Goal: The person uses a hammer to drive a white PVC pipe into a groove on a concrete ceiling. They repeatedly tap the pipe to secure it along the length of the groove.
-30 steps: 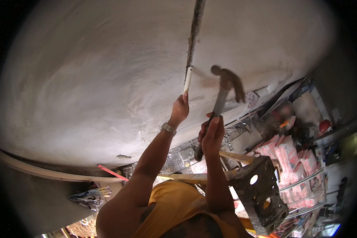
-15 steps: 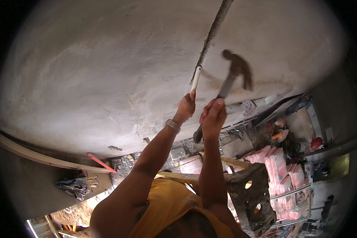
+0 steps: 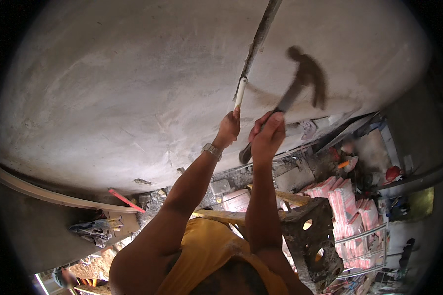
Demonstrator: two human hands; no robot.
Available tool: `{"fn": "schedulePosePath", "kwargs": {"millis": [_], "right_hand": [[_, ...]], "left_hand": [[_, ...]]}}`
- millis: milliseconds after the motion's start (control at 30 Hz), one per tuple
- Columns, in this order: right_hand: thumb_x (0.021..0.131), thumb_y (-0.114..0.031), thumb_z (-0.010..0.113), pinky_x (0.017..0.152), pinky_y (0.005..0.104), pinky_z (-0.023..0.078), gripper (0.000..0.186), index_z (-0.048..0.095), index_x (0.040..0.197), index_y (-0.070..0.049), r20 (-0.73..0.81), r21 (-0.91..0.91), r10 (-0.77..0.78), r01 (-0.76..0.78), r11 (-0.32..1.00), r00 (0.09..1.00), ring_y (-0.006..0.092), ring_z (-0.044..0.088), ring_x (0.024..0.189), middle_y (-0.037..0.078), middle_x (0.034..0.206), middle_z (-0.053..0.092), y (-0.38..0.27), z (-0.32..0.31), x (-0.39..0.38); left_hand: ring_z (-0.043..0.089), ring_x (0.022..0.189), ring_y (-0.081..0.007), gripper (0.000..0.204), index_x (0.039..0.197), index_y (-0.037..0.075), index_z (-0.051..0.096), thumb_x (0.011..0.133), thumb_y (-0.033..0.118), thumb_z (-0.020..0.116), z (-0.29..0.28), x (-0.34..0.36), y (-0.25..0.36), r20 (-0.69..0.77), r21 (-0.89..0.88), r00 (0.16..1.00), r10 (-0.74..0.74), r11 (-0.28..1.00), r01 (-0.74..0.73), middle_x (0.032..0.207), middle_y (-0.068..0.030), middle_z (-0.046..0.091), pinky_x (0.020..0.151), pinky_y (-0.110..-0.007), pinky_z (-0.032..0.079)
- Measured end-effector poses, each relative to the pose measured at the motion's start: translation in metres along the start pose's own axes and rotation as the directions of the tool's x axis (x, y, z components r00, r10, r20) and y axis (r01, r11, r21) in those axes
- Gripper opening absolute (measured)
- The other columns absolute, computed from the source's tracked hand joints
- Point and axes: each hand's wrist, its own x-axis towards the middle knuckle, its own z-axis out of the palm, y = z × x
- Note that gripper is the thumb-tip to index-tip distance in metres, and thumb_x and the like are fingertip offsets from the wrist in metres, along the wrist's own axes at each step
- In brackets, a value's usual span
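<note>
Fingers and thumb of the right hand (image 3: pixel 268 136) wrap tightly around the dark handle of a claw hammer (image 3: pixel 291 96) in the head view. The grip sits toward the lower half of the handle, the thumb lies along it, and the butt sticks out below the fist. The hammer tilts up and to the right, its head blurred, with the round face toward the upper left and the claw curving down on the right. It hangs in front of a grey plastered wall (image 3: pixel 133 88), to the right of a slim white bar (image 3: pixel 240 92) and apart from it.

That bar is clasped near its lower end by the left hand (image 3: pixel 229 128), fingers folded around it. It slants slightly to the right, a small hole near its upper tip, which lies at the lower part of a dark groove (image 3: pixel 257 42) running up the wall. Whether the tip touches inside the groove cannot be told.

A metal-banded watch (image 3: pixel 212 151) circles the left wrist. Below the forearms are a yellow sleeveless top (image 3: pixel 206 250) and a yellow rail (image 3: pixel 219 215); to the right of them stand pink-and-white packages (image 3: pixel 343 199) in stacks. At lower left, a red strip (image 3: pixel 126 200) slants near the wall's foot.
</note>
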Motion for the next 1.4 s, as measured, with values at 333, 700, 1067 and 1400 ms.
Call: {"fn": "schedulePosePath", "kwargs": {"millis": [333,700,1067,1400], "right_hand": [[0.099,-0.053,0.04,0.039,0.0311,0.036,0.051,0.046,0.076,-0.008,-0.002,-0.379,0.251,-0.233,0.896,0.968,0.0132,0.041,0.041,0.004,0.056,0.043,0.058,-0.022,0.01],[0.096,-0.059,0.041,0.04,0.0306,0.036,0.056,0.041,0.072,-0.01,0.004,-0.436,0.077,-0.068,0.898,0.997,0.0158,0.041,0.042,0.002,0.057,0.041,0.089,-0.032,0.009],[0.097,-0.061,0.034,0.037,0.0304,0.033,0.059,0.041,0.071,-0.008,-0.01,-0.236,-0.284,0.273,0.932,0.959,0.0143,0.041,0.045,0.003,0.057,0.04,0.044,-0.026,0.022],[0.096,-0.064,0.036,0.034,0.0308,0.027,0.055,0.039,0.072,-0.014,-0.072,-0.085,0.592,-0.597,0.798,0.802,0.0136,0.03,0.035,-0.001,0.051,0.033,0.081,-0.032,-0.045]], "left_hand": [[0.059,0.06,-0.0425,0.071,0.083,-0.006,0.053,0.099,0.058,0.027,0.007,0.004,-0.002,0.038,-0.02,0.999,0.037,0.999,-0.036,0.063,-0.0246,0.057,0.058,-0.048,0.047],[0.055,0.04,-0.0295,0.065,0.087,-0.002,0.051,0.099,0.058,0.028,0.011,-0.014,0.006,0.11,-0.119,0.993,0.053,0.992,-0.04,0.058,-0.0183,0.055,0.037,-0.04,0.043],[0.055,0.04,-0.025,0.068,0.09,-0.003,0.051,0.098,0.06,0.026,0.01,-0.013,0.015,0.12,-0.122,0.992,-0.026,0.992,0.04,0.059,-0.0159,0.055,0.035,-0.038,0.043],[0.061,0.074,-0.048,0.048,0.096,0.002,0.052,0.101,0.046,0.037,-0.007,0.002,-0.042,-0.016,0.362,0.961,0.276,0.898,-0.251,0.078,-0.029,0.063,0.064,-0.057,0.047]]}}
